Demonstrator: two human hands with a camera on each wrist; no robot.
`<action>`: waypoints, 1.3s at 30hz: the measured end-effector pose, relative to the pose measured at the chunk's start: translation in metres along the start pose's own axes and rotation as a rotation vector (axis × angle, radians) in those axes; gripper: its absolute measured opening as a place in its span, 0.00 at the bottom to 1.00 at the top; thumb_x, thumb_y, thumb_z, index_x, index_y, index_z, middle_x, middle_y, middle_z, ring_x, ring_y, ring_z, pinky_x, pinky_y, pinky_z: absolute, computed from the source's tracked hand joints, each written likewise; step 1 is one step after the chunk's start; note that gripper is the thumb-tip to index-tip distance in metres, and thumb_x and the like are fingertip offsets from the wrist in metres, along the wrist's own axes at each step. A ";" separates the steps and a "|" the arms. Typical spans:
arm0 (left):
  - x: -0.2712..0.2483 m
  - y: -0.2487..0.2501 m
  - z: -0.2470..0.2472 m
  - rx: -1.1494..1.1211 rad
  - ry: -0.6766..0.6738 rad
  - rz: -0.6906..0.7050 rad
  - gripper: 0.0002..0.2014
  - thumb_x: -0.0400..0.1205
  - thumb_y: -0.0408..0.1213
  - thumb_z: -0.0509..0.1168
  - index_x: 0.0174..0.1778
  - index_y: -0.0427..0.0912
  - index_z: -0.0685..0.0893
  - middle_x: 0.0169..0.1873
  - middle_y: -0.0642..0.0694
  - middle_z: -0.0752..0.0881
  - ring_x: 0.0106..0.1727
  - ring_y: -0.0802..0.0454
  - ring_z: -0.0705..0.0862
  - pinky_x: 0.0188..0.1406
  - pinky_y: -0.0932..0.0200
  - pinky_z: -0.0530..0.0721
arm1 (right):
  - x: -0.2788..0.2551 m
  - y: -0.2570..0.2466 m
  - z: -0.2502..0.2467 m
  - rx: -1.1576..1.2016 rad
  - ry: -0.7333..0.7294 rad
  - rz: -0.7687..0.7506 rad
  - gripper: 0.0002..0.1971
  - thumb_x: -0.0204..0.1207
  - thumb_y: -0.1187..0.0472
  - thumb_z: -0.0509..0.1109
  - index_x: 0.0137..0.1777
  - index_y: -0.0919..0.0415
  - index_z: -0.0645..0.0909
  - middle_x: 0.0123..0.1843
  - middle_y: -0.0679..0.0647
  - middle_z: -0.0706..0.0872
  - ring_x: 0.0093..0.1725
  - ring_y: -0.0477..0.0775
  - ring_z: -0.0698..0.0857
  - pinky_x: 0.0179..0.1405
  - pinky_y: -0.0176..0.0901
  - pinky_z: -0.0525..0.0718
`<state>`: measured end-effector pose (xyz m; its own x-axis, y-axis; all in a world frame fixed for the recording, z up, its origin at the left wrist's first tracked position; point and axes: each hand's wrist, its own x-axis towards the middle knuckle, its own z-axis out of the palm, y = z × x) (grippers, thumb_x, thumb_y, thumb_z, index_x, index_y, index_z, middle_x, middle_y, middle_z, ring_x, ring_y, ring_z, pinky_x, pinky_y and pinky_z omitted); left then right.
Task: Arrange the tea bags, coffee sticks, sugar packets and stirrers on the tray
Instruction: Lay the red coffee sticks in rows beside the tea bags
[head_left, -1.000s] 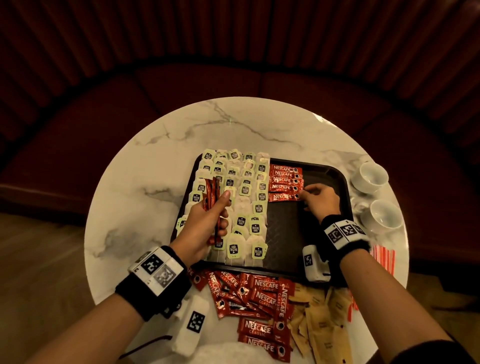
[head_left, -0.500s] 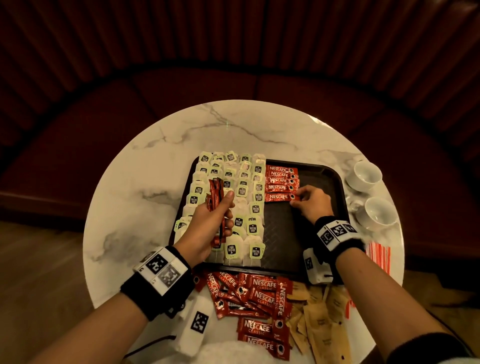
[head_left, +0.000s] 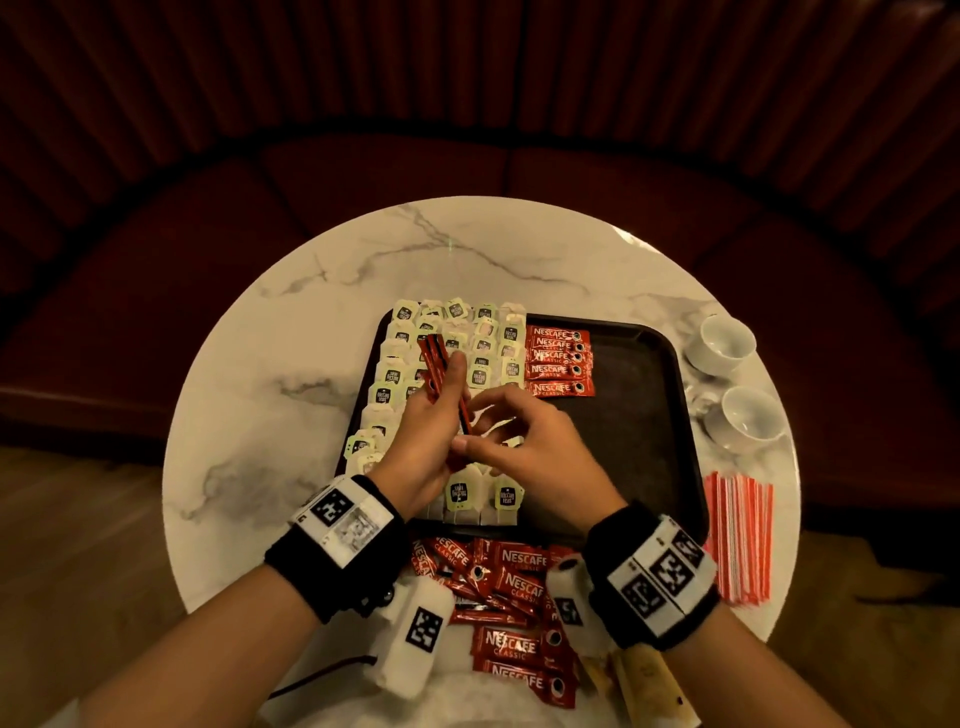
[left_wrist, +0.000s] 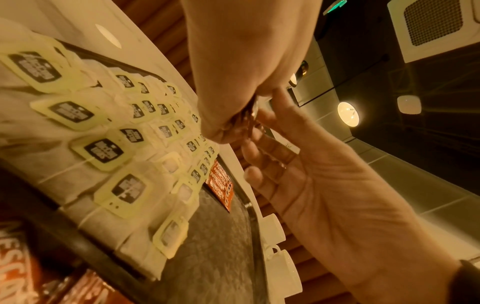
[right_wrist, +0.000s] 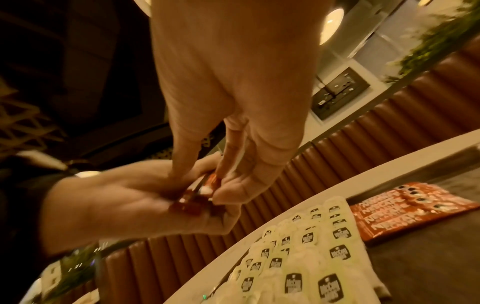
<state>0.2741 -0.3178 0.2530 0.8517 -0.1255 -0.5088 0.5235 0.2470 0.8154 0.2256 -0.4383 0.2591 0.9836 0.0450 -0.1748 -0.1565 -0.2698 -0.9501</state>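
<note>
A dark tray carries rows of tea bags on its left half and a short column of red coffee sticks beside them. My left hand grips a bundle of coffee sticks upright over the tea bags. My right hand meets it, thumb and forefinger pinching the lower end of a stick in the bundle. The left wrist view shows both hands together above the tea bags.
Loose coffee sticks lie on the marble table in front of the tray, brown sugar packets beside them. Red-striped stirrers lie right of the tray. Two white cups stand at the far right. The tray's right half is bare.
My right hand left the laid column of coffee sticks and came back left to the bundle in my left hand. The left hand stayed over the tea bags.
</note>
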 end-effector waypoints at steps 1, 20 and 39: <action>-0.001 0.001 0.001 -0.011 0.001 -0.002 0.20 0.82 0.59 0.61 0.39 0.44 0.75 0.27 0.49 0.77 0.24 0.56 0.83 0.21 0.62 0.83 | 0.000 0.000 0.001 0.000 0.004 -0.004 0.19 0.69 0.56 0.83 0.58 0.49 0.83 0.47 0.50 0.89 0.45 0.47 0.89 0.45 0.43 0.91; 0.003 0.008 -0.009 -0.077 -0.164 0.097 0.04 0.82 0.33 0.69 0.49 0.38 0.80 0.27 0.52 0.75 0.24 0.61 0.69 0.17 0.70 0.68 | -0.003 0.012 -0.030 0.369 0.133 0.060 0.13 0.84 0.66 0.65 0.60 0.54 0.88 0.56 0.53 0.91 0.52 0.49 0.88 0.46 0.39 0.87; -0.003 -0.006 -0.002 0.457 -0.248 0.156 0.11 0.79 0.40 0.74 0.53 0.39 0.87 0.27 0.59 0.85 0.24 0.69 0.77 0.25 0.70 0.74 | -0.014 0.013 -0.031 0.634 0.201 0.240 0.08 0.78 0.68 0.72 0.56 0.67 0.82 0.49 0.60 0.91 0.43 0.52 0.90 0.42 0.37 0.90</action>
<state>0.2682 -0.3166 0.2489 0.8710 -0.3572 -0.3372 0.3004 -0.1557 0.9410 0.2123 -0.4729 0.2570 0.9033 -0.1404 -0.4053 -0.3332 0.3652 -0.8693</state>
